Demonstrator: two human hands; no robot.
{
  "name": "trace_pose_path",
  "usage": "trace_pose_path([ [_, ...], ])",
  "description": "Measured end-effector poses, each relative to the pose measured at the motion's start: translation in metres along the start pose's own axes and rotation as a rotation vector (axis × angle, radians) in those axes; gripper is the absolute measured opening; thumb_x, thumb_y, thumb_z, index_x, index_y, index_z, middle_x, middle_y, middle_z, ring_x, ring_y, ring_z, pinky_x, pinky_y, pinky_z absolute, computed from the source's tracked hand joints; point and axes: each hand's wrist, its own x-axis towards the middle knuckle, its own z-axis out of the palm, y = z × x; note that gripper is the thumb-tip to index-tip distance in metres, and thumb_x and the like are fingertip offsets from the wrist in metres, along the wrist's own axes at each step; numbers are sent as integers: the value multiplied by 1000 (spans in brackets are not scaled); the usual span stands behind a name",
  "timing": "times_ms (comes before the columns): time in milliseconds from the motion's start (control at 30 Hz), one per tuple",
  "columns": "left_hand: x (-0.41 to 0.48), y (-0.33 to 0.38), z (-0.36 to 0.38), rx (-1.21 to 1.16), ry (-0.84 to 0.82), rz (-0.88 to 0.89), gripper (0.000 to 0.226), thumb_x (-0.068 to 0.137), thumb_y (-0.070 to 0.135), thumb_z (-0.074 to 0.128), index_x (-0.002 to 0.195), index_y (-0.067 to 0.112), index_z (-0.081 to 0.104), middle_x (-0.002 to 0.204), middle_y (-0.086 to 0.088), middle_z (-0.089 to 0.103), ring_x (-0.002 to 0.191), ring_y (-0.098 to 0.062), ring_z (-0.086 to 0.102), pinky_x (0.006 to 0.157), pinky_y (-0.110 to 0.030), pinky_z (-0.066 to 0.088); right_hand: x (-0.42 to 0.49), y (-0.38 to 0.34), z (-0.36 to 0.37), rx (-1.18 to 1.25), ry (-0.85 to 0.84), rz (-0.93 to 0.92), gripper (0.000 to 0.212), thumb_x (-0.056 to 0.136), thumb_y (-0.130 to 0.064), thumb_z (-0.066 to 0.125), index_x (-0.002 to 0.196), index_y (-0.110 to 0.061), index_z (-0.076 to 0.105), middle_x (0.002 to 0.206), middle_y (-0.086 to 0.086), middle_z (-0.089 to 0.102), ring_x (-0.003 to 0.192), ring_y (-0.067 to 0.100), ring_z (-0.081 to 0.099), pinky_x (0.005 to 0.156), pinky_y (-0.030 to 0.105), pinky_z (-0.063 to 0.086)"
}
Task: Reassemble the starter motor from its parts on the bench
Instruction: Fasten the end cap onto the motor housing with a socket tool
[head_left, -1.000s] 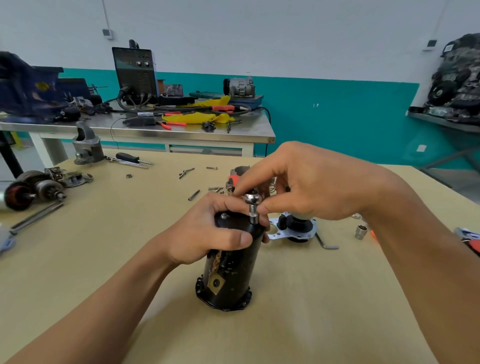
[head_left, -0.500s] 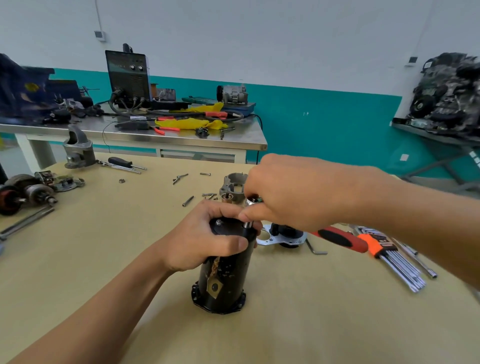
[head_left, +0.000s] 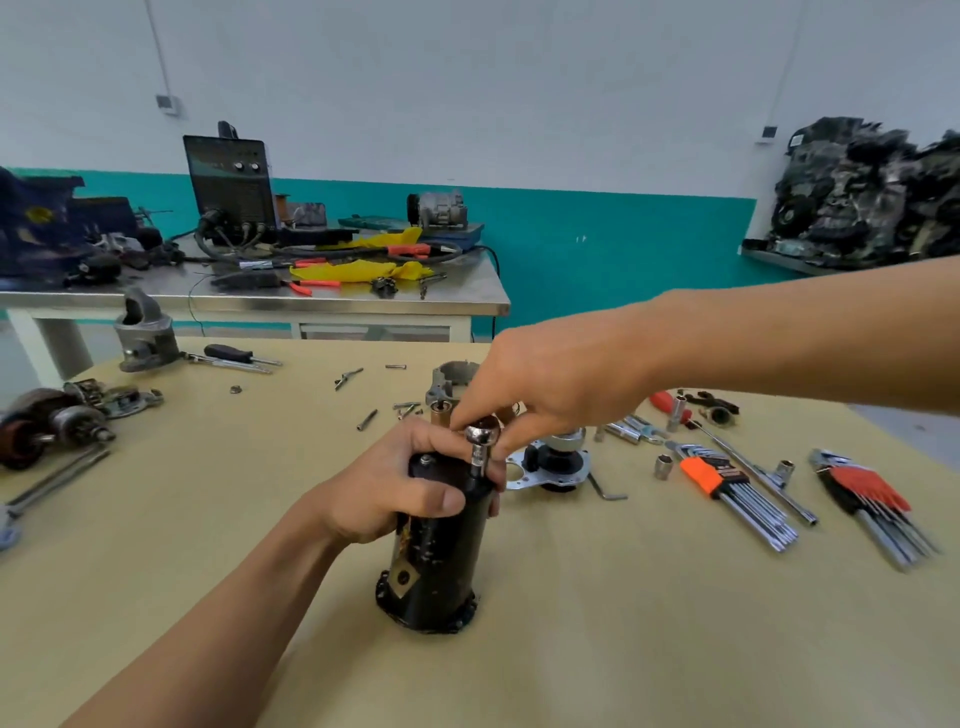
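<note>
Rolled back since half a second ago, the right hand (head_left: 550, 395) now uncovers the chrome socket driver (head_left: 482, 441) it had hidden. Thumb and forefinger pinch the driver's rounded head from above, forearm reaching in from the right. The left hand (head_left: 395, 493) keeps its fingers wrapped round the top of the black starter motor housing (head_left: 436, 571), which stands upright on the bench (head_left: 623, 623). Whatever fastener the socket sits on is hidden beneath it, and the right hand's remaining fingers are hard to make out.

Glossy black painted motor housing (head_left: 436, 561), chipped in places; polished chrome socket tool (head_left: 481, 441); matt tan benchtop (head_left: 623, 623)
</note>
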Motion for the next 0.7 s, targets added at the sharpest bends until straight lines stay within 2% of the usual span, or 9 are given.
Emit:
trace_pose_path([
  [100,-2,2,0,79,23,-23,35,68,26,68,97,7,74,88,-19,70,86,-30,66,80,-34,52,-2,-4,-1,-3,-13,67,31,99,-43,55,98,-14,66,71,-6,58,67,-1,50,58,12,37],
  [167,-2,0,0,116,66,-31,39,67,28,69,99,6,74,88,-17,71,87,-31,67,81,-35,52,-1,-5,2,0,-23,155,38,99,-45,53,84,-12,64,63,-5,57,56,5,50,51,14,37],
  [267,-2,-2,3,193,116,-17,31,68,31,69,94,16,75,88,-13,71,88,-32,68,81,-38,54,6,-11,12,-56,-8,298,40,101,-42,51,66,-22,53,59,-2,60,47,10,48,39,14,33],
  [333,-1,-2,7,220,164,-3,27,67,31,70,90,20,77,86,-12,72,85,-31,67,80,-36,55,7,-10,18,-40,-13,285,39,100,-39,54,68,-17,56,63,4,70,43,14,56,37,15,41],
  [400,-1,-1,10,239,196,12,26,65,31,70,88,22,77,84,-10,72,82,-26,67,78,-31,54,3,-11,15,-8,-21,284,37,98,-38,58,71,-14,60,62,3,72,40,9,58,37,15,44],
  [467,-1,1,11,251,169,20,26,64,31,70,87,21,78,84,-14,71,81,-23,66,77,-32,53,-4,-12,9,-16,14,246,30,95,-40,63,80,-15,65,63,-2,68,51,7,59,44,14,41],
  [533,-3,3,10,218,126,16,26,65,30,71,87,18,78,84,-15,72,81,-25,67,76,-32,54,-11,-10,5,-68,-8,61,27,97,-37,60,103,-11,67,81,2,68,72,13,57,59,19,38],
  [600,-3,5,11,171,108,-1,26,65,28,72,87,14,78,86,-15,74,82,-27,69,76,-33,54,-14,-4,3,-175,-21,-93,31,101,-33,53,118,-9,62,98,7,67,87,20,57,66,21,29],
  [700,-3,8,13,174,134,-27,29,64,28,72,88,11,76,88,-16,73,85,-30,69,78,-34,54,-10,-2,2,-199,2,-117,30,102,-34,50,115,-9,61,94,6,66,81,19,56,65,20,28],
])
